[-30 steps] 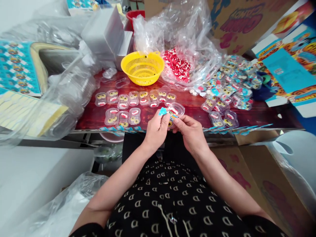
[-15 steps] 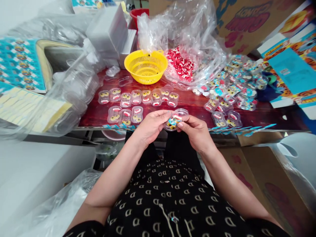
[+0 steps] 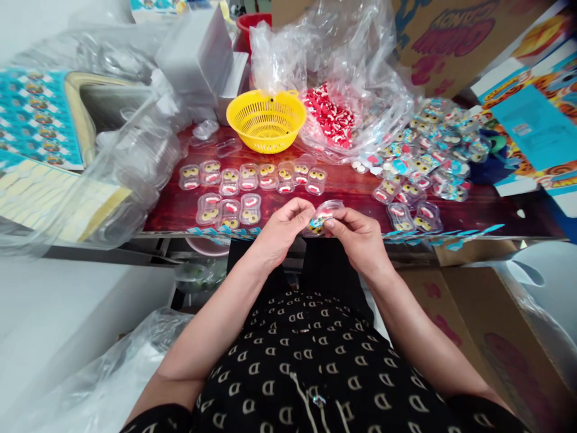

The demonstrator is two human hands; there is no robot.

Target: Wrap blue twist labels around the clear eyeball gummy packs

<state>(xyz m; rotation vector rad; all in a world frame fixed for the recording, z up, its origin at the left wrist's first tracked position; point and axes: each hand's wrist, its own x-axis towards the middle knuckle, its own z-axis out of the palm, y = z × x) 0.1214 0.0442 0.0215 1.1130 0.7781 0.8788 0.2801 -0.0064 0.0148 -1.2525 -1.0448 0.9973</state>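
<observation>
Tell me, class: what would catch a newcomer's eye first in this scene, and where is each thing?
Dead centre, the left hand and right hand pinch one small clear case over the table's near edge. Behind them stands a bright yellow basket, with a heap of red-and-white sweets in a plastic bag to its right.

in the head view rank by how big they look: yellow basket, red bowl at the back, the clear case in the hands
1. yellow basket
2. clear case, though it lies nearest the camera
3. red bowl, mostly hidden and farthest, so its rank against the case is unsure
</observation>
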